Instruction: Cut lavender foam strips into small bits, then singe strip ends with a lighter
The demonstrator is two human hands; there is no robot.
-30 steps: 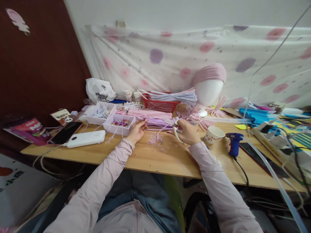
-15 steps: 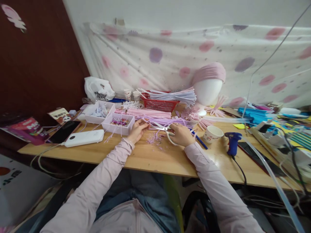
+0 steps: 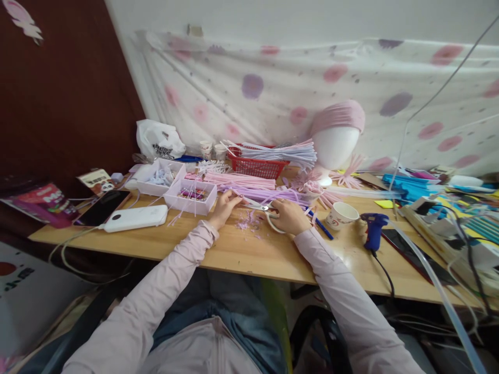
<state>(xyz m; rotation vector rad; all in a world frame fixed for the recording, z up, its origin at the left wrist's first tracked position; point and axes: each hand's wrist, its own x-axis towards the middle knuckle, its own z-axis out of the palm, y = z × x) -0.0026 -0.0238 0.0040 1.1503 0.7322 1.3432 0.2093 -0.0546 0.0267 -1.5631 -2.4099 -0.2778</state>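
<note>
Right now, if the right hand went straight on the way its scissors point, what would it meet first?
Probably the lilac pipe cleaners under the left hand, just beyond the scissors; depth is unclear, so its fingers may come first.

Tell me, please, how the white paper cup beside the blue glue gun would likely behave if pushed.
The white paper cup stands upright on the wooden table and looks thin-walled, so it is probably light and would slide or tip easily. Once over, its round body would likely roll.
</note>
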